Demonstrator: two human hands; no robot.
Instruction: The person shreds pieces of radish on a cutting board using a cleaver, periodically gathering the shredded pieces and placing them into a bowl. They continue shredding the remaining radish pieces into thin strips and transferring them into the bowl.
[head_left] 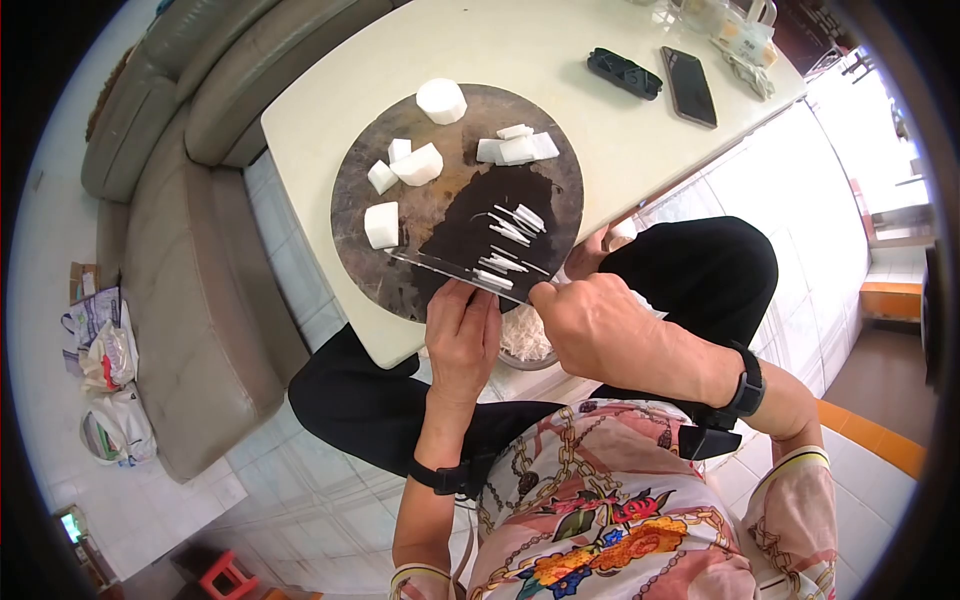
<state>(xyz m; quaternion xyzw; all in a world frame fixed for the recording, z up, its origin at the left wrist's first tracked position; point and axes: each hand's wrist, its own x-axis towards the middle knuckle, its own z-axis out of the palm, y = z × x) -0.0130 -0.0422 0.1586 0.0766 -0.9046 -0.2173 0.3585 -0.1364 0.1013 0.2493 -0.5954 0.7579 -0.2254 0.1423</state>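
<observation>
A round dark cutting board [460, 130] lies on the table. My right hand [605, 325] is closed round the handle of a knife [450, 268], whose blade lies low across the board's near part. My left hand [462, 340] is just on the near side of the blade, fingers pressed together and bent; what lies under the fingertips is hidden. Thin white strips [515, 225] lie beyond the blade, some right against it. White slices [518, 148] are stacked at the far right of the board. White chunks [415, 165] and a thick round piece [441, 101] sit farther left.
A bowl of white shreds [527, 338] stands below the board's near edge, partly behind my right hand. On the cream table [520, 50] lie a phone [689, 87] and a black case-like object [625, 73]. A grey sofa [205, 300] stands to the left.
</observation>
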